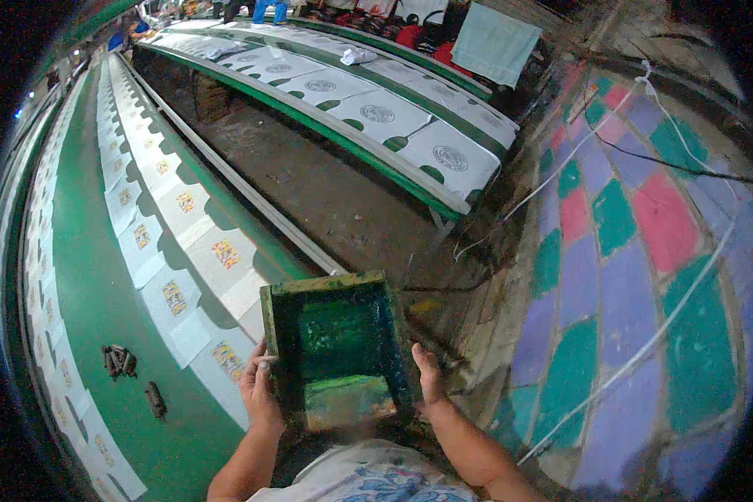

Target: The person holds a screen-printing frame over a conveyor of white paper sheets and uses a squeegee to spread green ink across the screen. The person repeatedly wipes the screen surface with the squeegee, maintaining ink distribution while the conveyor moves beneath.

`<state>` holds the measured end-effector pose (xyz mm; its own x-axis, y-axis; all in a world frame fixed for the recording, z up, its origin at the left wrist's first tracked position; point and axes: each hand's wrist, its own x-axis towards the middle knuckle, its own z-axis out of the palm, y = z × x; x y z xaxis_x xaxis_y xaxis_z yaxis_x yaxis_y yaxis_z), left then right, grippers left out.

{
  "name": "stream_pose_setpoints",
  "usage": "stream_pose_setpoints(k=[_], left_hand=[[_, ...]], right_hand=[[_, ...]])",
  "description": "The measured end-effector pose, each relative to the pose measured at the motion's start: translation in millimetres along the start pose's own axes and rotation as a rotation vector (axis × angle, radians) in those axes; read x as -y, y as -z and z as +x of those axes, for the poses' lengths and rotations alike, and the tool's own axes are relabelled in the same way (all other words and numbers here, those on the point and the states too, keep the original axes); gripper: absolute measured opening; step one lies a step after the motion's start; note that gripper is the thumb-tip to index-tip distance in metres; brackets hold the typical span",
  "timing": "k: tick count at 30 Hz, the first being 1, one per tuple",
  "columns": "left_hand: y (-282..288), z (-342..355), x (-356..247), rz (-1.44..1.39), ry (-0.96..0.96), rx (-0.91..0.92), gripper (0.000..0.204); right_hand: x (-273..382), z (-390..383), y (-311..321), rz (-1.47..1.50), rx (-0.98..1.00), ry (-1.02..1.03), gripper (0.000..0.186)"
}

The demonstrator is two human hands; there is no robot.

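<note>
Close in front of my body I hold a wooden-framed printing screen (343,330) with a dark green, ink-stained mesh and a lighter green patch at its near end. My left hand (262,391) is closed on its left side, a finger lying along the edge. My right hand (427,376) grips the opposite side with the thumb showing; its other fingers are hidden. Left of the screen, white cloth pieces (213,305) with small orange and yellow prints lie in rows along a long green table (88,251).
Dark stubby pieces (119,361) lie on the green table. Across the dirt aisle, another long table (368,142) carries white cloths with round dark prints. A wall of purple, green and pink blocks (623,276) stands right, crossed by a white cord (636,358). A pale cloth (495,43) hangs behind.
</note>
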<state>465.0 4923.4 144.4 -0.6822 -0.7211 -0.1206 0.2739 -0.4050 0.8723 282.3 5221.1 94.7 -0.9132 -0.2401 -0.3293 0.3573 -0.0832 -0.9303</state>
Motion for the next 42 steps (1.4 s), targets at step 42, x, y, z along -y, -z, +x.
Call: stream_pose_setpoints(k=[42], left_hand=[[-291.5, 149.5, 139.5, 0.154, -0.455, -1.201, 0.059]], right_hand=[[177.1, 475.9, -179.4, -0.238, 1.4, -0.636, 0.058]])
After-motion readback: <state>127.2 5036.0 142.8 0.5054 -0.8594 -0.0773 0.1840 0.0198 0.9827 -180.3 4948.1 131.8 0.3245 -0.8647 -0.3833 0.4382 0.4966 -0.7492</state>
